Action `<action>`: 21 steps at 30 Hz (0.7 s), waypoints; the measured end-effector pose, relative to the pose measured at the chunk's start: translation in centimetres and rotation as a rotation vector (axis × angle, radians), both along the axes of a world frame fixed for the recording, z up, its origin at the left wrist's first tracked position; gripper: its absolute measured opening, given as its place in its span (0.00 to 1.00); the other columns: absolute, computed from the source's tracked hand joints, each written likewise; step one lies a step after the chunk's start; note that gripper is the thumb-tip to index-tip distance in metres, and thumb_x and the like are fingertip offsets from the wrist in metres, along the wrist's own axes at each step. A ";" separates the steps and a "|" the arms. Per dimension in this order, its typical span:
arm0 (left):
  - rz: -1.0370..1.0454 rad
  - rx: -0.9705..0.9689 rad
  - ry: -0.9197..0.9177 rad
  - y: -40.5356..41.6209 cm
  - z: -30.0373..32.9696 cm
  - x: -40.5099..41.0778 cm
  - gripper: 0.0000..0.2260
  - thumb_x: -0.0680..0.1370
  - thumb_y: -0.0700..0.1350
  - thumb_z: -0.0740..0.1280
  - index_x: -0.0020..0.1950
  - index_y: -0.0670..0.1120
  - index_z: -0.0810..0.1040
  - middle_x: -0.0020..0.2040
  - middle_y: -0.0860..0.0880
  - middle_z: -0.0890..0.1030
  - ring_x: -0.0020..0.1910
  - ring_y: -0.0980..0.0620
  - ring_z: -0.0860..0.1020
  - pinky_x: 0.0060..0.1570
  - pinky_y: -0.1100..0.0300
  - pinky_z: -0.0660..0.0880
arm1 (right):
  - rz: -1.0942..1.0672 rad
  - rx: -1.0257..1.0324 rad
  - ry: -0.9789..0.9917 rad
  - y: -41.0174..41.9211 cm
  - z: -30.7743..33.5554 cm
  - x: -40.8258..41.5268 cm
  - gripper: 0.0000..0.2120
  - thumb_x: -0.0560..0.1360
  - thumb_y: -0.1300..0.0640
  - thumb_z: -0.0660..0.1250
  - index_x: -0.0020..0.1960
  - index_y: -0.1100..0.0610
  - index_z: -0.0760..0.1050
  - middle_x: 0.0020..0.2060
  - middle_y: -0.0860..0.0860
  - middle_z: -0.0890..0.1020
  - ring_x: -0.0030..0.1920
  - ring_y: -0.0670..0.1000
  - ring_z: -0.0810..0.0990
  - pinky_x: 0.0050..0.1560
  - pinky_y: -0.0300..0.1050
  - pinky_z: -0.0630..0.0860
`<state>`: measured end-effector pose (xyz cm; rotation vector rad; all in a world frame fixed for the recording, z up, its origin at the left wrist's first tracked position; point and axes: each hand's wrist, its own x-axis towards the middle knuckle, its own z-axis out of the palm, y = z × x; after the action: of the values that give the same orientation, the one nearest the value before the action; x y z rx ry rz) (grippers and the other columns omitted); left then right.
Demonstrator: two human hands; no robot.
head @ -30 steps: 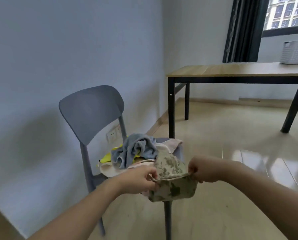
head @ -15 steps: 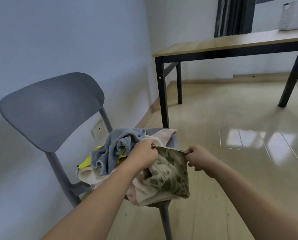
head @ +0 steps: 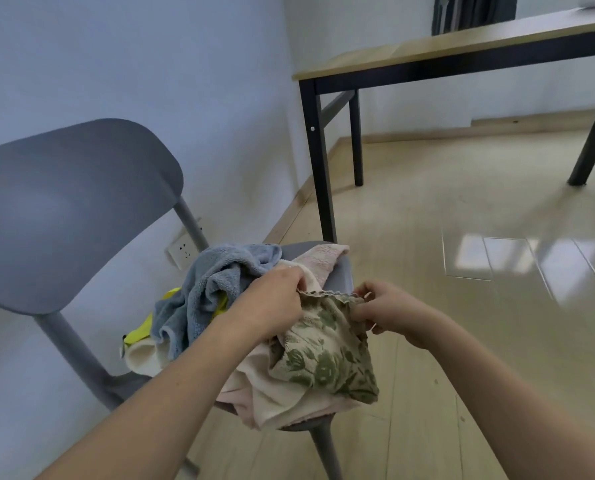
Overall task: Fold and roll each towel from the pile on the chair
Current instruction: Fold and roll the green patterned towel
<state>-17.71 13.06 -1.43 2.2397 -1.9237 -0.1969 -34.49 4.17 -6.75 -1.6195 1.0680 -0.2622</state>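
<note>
Towel (head: 327, 355) with green leaves hangs over the front of the chair (head: 74, 209), on top of the pile (head: 220, 296). I pinch its top edge with my left hand (head: 275, 306) and right hand (head: 386, 310), fingers curled tight, arms reaching forward, I think to pull it flat for folding.

Home room (chair (head: 81, 209), desk (head: 462, 53), wall socket (head: 182, 250))

Left of the grip, a heaped blue terry towel (head: 220, 282) and the grey plastic chair's curved backrest (head: 71, 209) block passage. Right of the grip, bare glossy beige floor (head: 479, 306) lies open; the black-legged wooden table (head: 427, 53) stands well beyond.
</note>
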 end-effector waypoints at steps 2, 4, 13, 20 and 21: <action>-0.104 -0.054 0.036 0.8 0.4 0.1 0.08 0.76 0.38 0.59 0.51 0.46 0.75 0.51 0.51 0.73 0.47 0.53 0.74 0.47 0.63 0.70 | 0.040 -0.064 -0.006 0.3 0.7 -0.3 0.07 0.70 0.63 0.66 0.48 0.57 0.75 0.40 0.54 0.77 0.39 0.51 0.74 0.37 0.42 0.72; -0.227 -0.133 0.053 2.2 1.0 0.2 0.06 0.76 0.37 0.61 0.47 0.46 0.75 0.48 0.53 0.72 0.40 0.59 0.71 0.41 0.68 0.67 | 0.091 -0.103 -0.029 0.8 1.3 -0.7 0.05 0.70 0.63 0.66 0.44 0.55 0.75 0.39 0.52 0.76 0.39 0.50 0.72 0.39 0.44 0.71; -0.473 -0.550 -0.274 8.5 1.9 0.4 0.04 0.76 0.37 0.65 0.47 0.41 0.79 0.50 0.46 0.78 0.48 0.51 0.77 0.51 0.59 0.75 | 0.379 -0.503 -0.061 4.0 4.5 -1.5 0.10 0.71 0.57 0.72 0.50 0.47 0.79 0.62 0.43 0.74 0.63 0.45 0.71 0.64 0.38 0.69; -0.460 -0.602 -0.212 10.4 3.8 -0.2 0.05 0.77 0.38 0.63 0.46 0.41 0.79 0.51 0.47 0.76 0.47 0.52 0.76 0.51 0.63 0.75 | 0.494 -0.909 0.140 6.9 6.7 -1.1 0.08 0.76 0.47 0.64 0.42 0.46 0.80 0.76 0.38 0.44 0.75 0.44 0.35 0.75 0.53 0.39; -0.449 -0.604 -0.180 10.6 4.1 -0.2 0.05 0.77 0.38 0.63 0.46 0.42 0.78 0.53 0.48 0.75 0.48 0.53 0.76 0.52 0.65 0.75 | 0.511 -0.920 0.167 7.1 7.0 -0.9 0.09 0.76 0.47 0.63 0.43 0.46 0.81 0.76 0.39 0.45 0.75 0.45 0.35 0.75 0.54 0.37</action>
<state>-17.88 23.68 2.66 1.4690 -2.1729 0.4819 -35.44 11.31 0.26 -2.7131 0.6204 -0.2952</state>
